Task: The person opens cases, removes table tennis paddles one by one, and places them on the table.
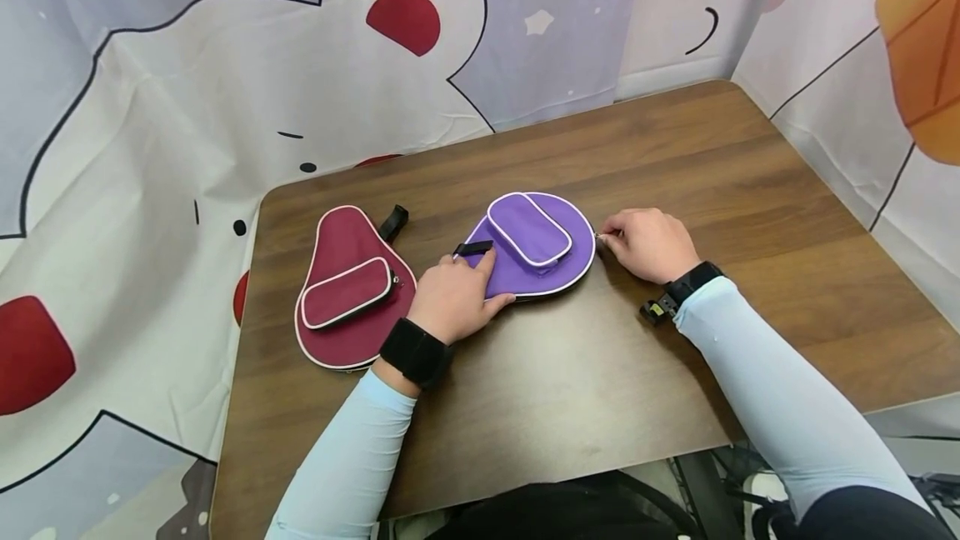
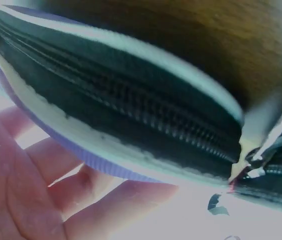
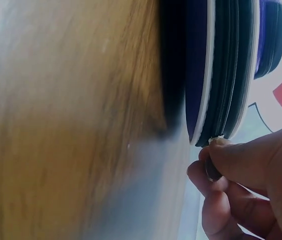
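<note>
Head view: purple paddle case flat on the wooden table, a maroon paddle case just to its left, apart. Right hand at the purple case's round edge, thumb and forefinger pinched on the zipper pull; right wrist view confirms fingertips closed on a small tab at the zip seam. Left hand lies on the handle end, opposite the pinch, fingers fairly straight and pressing down, thumb along the near edge; black strap just beyond the fingertips. Left wrist view shows the zipper teeth closed along that stretch, slider at frame right.

Risks, as judged:
- Pull tab is tiny; the pinch looks shallow, so it could slip off under tension.
- The slider must follow a curved edge; a pull away from the seam line could jam the teeth or snag the white piping.
- If the left hand's press eases, the case may slide or spin toward the pinch.
</note>
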Tool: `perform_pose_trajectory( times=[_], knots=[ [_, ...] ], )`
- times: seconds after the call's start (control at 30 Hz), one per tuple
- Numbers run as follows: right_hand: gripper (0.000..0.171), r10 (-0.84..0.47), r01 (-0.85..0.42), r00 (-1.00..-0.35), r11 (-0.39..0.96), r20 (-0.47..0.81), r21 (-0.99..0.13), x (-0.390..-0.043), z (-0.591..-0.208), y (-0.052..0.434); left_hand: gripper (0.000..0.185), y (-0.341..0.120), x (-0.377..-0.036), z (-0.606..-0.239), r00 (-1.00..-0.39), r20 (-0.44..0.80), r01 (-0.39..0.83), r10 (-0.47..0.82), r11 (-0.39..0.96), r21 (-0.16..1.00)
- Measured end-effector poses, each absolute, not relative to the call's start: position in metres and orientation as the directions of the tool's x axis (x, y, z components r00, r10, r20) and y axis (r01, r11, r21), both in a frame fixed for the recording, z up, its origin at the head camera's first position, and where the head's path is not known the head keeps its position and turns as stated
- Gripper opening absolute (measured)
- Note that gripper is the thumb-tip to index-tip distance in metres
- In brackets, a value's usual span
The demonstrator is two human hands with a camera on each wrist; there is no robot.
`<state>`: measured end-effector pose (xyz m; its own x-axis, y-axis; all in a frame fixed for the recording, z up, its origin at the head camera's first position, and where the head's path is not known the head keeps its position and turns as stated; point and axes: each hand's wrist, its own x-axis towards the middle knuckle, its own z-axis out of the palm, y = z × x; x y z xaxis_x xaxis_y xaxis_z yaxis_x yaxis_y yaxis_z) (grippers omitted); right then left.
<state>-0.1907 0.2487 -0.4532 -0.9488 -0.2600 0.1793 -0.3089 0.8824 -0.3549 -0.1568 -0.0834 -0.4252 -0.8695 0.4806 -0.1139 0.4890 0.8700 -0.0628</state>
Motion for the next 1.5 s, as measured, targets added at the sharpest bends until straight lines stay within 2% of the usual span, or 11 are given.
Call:
perform_pose_trajectory(
  times=[0.5,0.9,1.03,1.17,1.37,1.5],
  knots=[
    [0.011,-0.295,-0.348,-0.935,0.868,0.196,-0.355,-0.184,-0.454,0.237,0.082,-0.072,-0.153,-0.418,-0.874,-0.145,0.475,0.463,0.878,-0.061],
    [0.011,-0.306,-0.354,-0.934,0.858,0.183,-0.372,-0.182,-0.447,0.231,0.081,-0.076,-0.147,-0.424,-0.876,-0.063,0.482,0.479,0.874,-0.056],
    [0.013,-0.269,-0.317,-0.947,0.868,0.175,-0.381,-0.185,-0.449,0.232,0.071,-0.090,-0.142,-0.420,-0.838,-0.082,0.540,0.540,0.841,0.021],
    [0.013,-0.241,-0.300,-0.950,0.875,0.196,-0.379,-0.188,-0.451,0.231,0.059,-0.109,-0.138,-0.417,-0.762,-0.054,0.634,0.646,0.760,0.141],
    [0.011,-0.243,-0.328,-0.935,0.868,0.257,-0.374,-0.197,-0.453,0.226,0.057,-0.116,-0.145,-0.431,-0.648,0.051,0.758,0.760,0.637,0.141],
    [0.013,-0.256,-0.335,-0.935,0.865,0.246,-0.374,-0.200,-0.456,0.221,0.060,-0.114,-0.150,-0.444,-0.655,-0.019,0.736,0.755,0.644,0.207]
  ],
)
